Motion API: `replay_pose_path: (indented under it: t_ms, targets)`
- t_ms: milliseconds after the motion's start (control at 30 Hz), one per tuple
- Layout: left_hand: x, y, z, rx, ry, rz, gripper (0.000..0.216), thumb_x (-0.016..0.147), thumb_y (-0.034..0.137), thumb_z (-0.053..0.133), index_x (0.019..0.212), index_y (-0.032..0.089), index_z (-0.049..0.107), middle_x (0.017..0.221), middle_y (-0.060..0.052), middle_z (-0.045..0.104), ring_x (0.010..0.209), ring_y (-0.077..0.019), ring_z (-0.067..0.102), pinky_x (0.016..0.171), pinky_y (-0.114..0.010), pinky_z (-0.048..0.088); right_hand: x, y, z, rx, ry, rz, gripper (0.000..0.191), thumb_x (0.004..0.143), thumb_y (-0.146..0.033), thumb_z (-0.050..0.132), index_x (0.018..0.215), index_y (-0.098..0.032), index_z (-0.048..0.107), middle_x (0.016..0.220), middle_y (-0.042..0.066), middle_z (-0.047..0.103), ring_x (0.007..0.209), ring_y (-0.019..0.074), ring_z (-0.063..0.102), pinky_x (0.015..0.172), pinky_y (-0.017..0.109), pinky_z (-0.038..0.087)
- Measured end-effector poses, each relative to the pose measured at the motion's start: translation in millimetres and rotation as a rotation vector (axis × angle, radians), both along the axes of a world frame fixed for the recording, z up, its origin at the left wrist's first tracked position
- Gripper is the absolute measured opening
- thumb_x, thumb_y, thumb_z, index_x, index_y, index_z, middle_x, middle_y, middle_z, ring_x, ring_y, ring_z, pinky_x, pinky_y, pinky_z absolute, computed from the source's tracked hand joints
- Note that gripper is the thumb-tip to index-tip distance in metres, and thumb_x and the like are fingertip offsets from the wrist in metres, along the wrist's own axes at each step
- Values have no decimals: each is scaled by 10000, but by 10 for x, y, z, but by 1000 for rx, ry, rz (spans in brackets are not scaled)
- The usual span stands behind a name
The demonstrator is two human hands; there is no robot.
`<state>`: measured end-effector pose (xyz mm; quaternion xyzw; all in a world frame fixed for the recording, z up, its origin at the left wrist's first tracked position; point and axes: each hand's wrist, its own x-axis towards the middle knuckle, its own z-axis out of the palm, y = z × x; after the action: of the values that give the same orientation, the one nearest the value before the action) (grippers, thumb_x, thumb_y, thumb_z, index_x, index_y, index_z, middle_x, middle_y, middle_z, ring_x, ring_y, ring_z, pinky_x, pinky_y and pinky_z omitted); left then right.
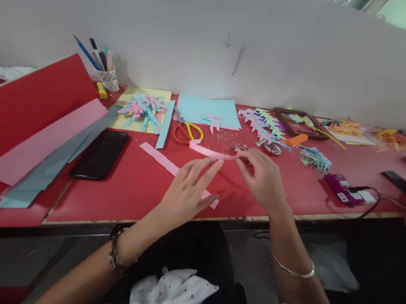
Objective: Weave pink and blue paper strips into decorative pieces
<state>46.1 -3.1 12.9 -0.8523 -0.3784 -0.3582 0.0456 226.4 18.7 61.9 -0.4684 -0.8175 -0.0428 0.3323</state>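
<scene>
While the hands [188,186] [264,180] handle a pink strip [212,153], forearms [293,248] cross the table's edge [97,220].

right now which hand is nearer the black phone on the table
Left. The left hand is right of the black phone, apart from it; the right hand is farther right, holding a pink strip.

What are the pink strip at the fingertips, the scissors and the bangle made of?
The pink strip looks like matte paper: thin, evenly coloured, slightly bent, though blurred. The scissors seem to have metal blades, greyish, and probably plastic handles, solid red and yellow. The bangle looks like smooth, silvery metal, judging by its shine; which metal, I can't tell.
</scene>
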Motion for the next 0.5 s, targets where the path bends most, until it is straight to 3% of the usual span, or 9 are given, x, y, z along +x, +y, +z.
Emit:
replay_pose_path:
  t_ms: [133, 200, 267, 333, 433, 500]
  targets:
    - [-60, 239, 190, 102, -140, 64, 615, 810, 370, 444, 1323, 149, 188, 1274, -163, 400, 1193, -243, 330, 963, -401, 277, -186, -23, 309, 112, 20, 155, 128, 830, -187, 431, 777, -187, 547, 695, 7, 568, 667, 111, 515, 630, 239, 394]
    - [-130, 288, 291, 105, -159, 125, 548, 804, 377, 446, 1287, 176, 280, 1226, -134, 459, 1179, -248, 354, 987, -431, 219, -278, -41, 389, 75, 44, 241, 126, 829, -199, 435, 777, -199, 550, 705, -3, 570, 673, 103, 516, 639, 234, 400]
    - [-221, 281, 376, 31, -136, 148, 373, 814, 334, 425, 1167, 215, 440, 1050, -74, 575, 1068, -225, 461, 994, -453, 176, -348, -53, 426, -5, 82, 303, 120, 823, -214, 443, 773, -211, 552, 712, -10, 573, 668, 99, 518, 642, 234, 406]
    - [-322, 239, 423, -136, -166, 79, 268, 810, 301, 412, 1043, 224, 521, 796, -11, 606, 831, -169, 549, 951, -431, 247, -391, -43, 434, -84, 142, 337, 106, 810, -213, 453, 764, -214, 549, 715, -12, 574, 669, 99, 523, 648, 239, 410]
    - [-474, 178, 399, -548, -421, -202, 336, 762, 375, 469, 1046, 197, 485, 597, 48, 501, 551, -107, 487, 695, -305, 414, -420, 46, 412, -156, 295, 338, 92, 791, -205, 453, 755, -202, 538, 688, -15, 562, 652, 95, 518, 629, 236, 412]
    - [-576, 165, 342, -803, -597, -377, 328, 750, 421, 473, 974, 182, 488, 530, 72, 428, 449, -78, 413, 530, -240, 385, -432, 154, 380, -199, 390, 334, 96, 787, -207, 445, 746, -193, 530, 683, -14, 560, 647, 90, 515, 622, 228, 412]
